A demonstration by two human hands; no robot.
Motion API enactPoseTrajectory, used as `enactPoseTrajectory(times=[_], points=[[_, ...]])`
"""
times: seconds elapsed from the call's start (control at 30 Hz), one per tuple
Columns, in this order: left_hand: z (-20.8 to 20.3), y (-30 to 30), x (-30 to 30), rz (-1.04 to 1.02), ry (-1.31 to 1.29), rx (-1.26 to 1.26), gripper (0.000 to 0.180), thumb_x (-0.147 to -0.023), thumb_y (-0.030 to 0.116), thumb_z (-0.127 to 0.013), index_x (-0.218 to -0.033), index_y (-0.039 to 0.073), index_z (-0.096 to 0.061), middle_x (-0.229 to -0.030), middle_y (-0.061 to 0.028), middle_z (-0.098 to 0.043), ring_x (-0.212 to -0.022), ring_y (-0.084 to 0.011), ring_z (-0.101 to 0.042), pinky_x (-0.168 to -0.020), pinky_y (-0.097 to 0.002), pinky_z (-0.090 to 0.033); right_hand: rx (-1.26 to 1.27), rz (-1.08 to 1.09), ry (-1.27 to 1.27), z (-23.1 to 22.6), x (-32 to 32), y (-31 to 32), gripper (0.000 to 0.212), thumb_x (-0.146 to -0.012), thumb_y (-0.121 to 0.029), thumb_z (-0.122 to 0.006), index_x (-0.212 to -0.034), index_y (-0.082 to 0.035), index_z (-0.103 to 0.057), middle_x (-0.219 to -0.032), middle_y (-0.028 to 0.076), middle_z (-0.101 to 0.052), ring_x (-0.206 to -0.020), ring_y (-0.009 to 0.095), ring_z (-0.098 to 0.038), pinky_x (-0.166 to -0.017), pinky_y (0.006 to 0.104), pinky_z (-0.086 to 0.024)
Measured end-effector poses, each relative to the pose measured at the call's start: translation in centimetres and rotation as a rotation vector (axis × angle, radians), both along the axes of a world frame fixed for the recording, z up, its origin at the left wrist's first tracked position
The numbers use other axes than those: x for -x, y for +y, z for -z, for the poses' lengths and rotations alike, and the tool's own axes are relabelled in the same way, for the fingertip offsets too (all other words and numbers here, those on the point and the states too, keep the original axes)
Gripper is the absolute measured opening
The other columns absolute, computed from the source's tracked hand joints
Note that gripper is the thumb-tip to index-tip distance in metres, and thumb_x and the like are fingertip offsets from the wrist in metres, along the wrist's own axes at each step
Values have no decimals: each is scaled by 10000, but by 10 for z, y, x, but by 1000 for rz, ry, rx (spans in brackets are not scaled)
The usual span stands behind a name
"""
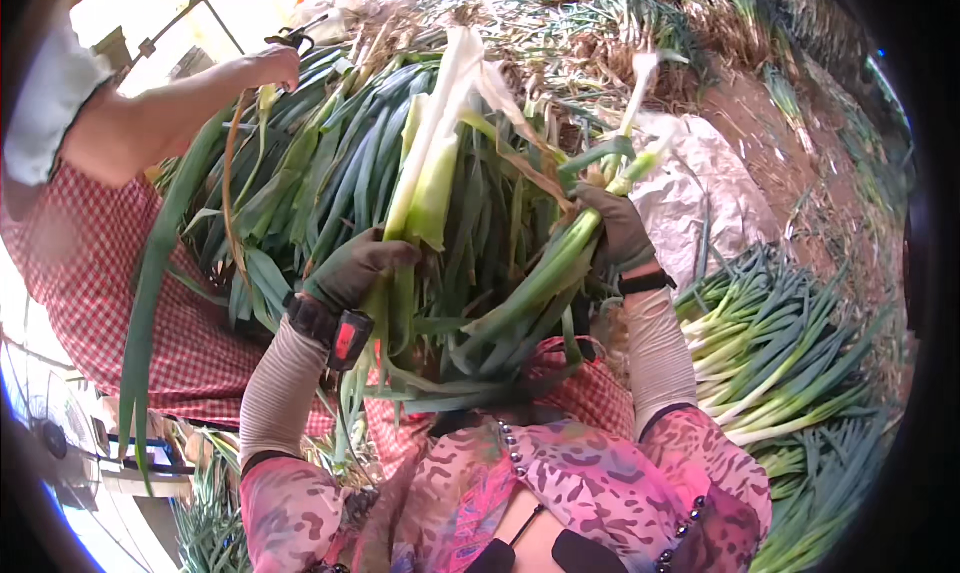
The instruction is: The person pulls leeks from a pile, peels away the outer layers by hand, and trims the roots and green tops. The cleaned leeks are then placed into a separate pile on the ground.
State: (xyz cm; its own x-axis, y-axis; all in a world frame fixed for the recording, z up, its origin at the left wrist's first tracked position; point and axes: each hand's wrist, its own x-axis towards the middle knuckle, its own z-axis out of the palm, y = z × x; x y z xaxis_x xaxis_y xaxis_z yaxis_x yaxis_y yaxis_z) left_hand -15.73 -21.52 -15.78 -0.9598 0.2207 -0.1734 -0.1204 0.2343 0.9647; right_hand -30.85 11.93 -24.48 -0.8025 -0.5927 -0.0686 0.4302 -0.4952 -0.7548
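Observation:
My left hand (357, 270), in a dark glove, is closed around a bundle of loose outer leaves (432, 178). Their broad white and pale green sheaths point upward and away from me. In my right hand (622, 231), also gloved, is a green onion (545, 278), gripped near the base of its stalk. Its pale root end sticks up past the hand and is blurred; its green leaves trail down toward my lap. A dry brownish leaf strip (525, 168) hangs between the two hands. Behind them lies a big heap of long green onion leaves (340, 153).
Trimmed green onions (750, 348) are piled to my right, beside a whitish sack (700, 193). At the left a co-worker's hand (275, 66) is near a dark tool, over the heap. A fan (50, 438) stands at lower left. More bundles (640, 13) lie at the back.

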Motion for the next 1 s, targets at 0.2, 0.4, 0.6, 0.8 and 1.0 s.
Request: enactPoseTrajectory(times=[0.2,0.4,0.6,0.8,1.0], points=[[7,21,24,-115,50,15,277,-890,187,-684,-1079,-15,-673,-1023,-57,-683,-900,-132,-630,-817,-273,-494,1,101,299,-17,-35,-32,326,-1025,-229,-481,-1062,59,-630,-971,173,-687,-885,251,-710,-811,359,-584],[2,82,42,-100,-24,-206,341,-861,148,-729,-1157,7,-634,-1016,-11,-675,-910,-104,-616,-825,-263,-484,-279,321,1338,1,-16,-73,211,-908,-57,-547,-1045,3,-697,-983,119,-705,-925,219,-678,-876,294,-522],[8,61,36,-86,-65,-146,337,-869,140,-703,-1170,9,-628,-1010,-16,-663,-886,-96,-599,-811,-269,-479,-163,-1,443,-12,-18,-78,138,-880,-100,-631,-883,23,-692,-832,44,-649,-773,118,-632,-716,249,-524],[9,3,6,-196,-139,206,332,-895,160,-672,-1182,-2,-627,-1025,-42,-656,-936,-123,-608,-847,-262,-479,-73,157,-9,25,16,-15,346,-875,-122,-653,-1167,61,-618,-964,129,-654,-823,205,-663,-754,295,-568],[-5,4,9,-180,-122,-74,403,-875,156,-679,-1237,0,-597,-1116,-72,-645,-1004,-146,-610,-903,-288,-479,-155,283,44,26,17,6,350,-929,-329,-677,-1067,-7,-661,-764,50,-667,-680,140,-652,-633,255,-534]])
